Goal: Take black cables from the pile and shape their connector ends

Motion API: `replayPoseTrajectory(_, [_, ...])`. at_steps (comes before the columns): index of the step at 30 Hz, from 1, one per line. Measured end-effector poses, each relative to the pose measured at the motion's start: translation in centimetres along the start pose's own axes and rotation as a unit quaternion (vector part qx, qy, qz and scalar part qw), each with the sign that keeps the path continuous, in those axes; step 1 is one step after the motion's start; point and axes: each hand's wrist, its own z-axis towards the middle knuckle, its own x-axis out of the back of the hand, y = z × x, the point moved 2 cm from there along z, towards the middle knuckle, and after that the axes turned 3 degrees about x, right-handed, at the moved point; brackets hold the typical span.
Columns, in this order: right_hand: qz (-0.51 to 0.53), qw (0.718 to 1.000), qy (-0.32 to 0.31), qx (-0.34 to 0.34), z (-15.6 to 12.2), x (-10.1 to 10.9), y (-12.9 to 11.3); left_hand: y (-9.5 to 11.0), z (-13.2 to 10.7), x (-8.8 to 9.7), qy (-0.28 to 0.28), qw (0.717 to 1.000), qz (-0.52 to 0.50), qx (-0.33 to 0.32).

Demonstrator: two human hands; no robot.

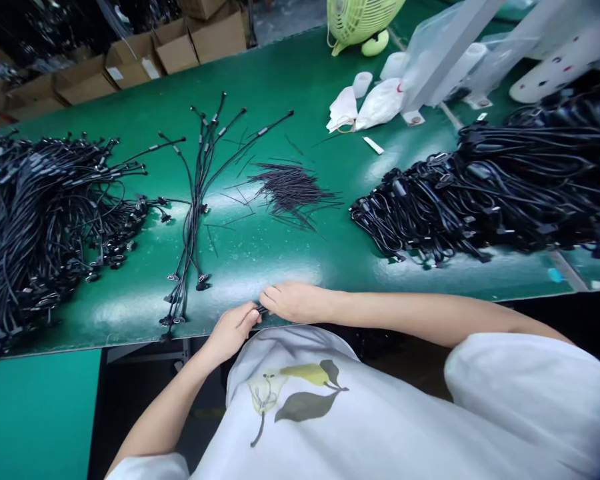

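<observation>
At the table's front edge, close to my shirt, my two hands meet over a short dark piece that looks like a folded black cable (261,309). My left hand (233,328) pinches one end of it. Fingers of my right hand (293,302) are curled round the other end, and most of the piece is hidden by them. Just left of my hands lies a small loose group of black cables (194,207) with connectors at both ends. Beyond my hands is a heap of thin black ties (290,189), some scattered about it.
A big pile of black cables (35,213) covers the left side. Bundled, coiled cables (480,193) are stacked at the right. Behind stand a green fan (361,23), white rolls (363,84), a white bag (380,105) and a metal post (450,57). Cardboard boxes (177,48) line the far edge.
</observation>
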Motion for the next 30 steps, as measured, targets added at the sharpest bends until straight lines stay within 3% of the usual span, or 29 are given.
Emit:
replayPoseTrajectory(4, [0.076, 0.994, -0.081, 0.017, -0.2, 0.2, 0.6, 0.7, -0.2, -0.2, 0.009, 0.994, 0.098, -0.044])
replayPoseTrajectory(9, [0.151, 0.986, -0.071, -0.021, -0.1, 0.1, 0.2, 0.8, -0.9, -1.2, 0.052, 0.96, 0.265, -0.081])
replayPoseTrajectory(12, [0.181, 0.98, -0.08, -0.035, 0.5, -0.2, 0.0, -0.1, -0.9, -1.6, 0.076, 0.959, 0.262, -0.076])
replayPoseTrajectory(14, [0.228, 0.97, -0.082, -0.02, 1.6, 0.3, 1.1, -0.9, -0.6, -1.3, 0.111, 0.975, 0.181, -0.062])
replayPoseTrajectory(16, [0.271, 0.961, -0.057, -0.015, 3.5, 1.1, 3.9, -1.7, -0.1, -0.5, 0.156, 0.987, 0.012, -0.036])
replayPoseTrajectory(17, [0.273, 0.961, -0.026, -0.047, 4.6, 1.4, 5.9, -2.1, 0.2, 0.0, 0.178, 0.979, -0.101, -0.023])
replayPoseTrajectory(19, [0.232, 0.955, 0.053, -0.176, 6.8, 1.9, 10.4, -2.4, 0.7, 1.1, 0.208, 0.924, -0.32, -0.011])
replayPoseTrajectory(21, [0.186, 0.938, 0.096, -0.275, 8.5, 1.7, 14.2, -2.2, 1.0, 1.9, 0.218, 0.859, -0.462, -0.021])
replayPoseTrajectory(23, [0.178, 0.935, 0.094, -0.293, 9.5, 1.2, 16.1, -1.6, 1.1, 2.5, 0.217, 0.825, -0.52, -0.034])
replayPoseTrajectory(26, [0.191, 0.934, 0.092, -0.288, 9.6, 0.9, 16.0, -0.9, 1.1, 2.8, 0.211, 0.808, -0.548, -0.049])
replayPoseTrajectory(30, [0.257, 0.926, 0.099, -0.259, 7.6, 1.0, 11.6, -0.4, 1.6, 2.4, 0.188, 0.798, -0.57, -0.059])
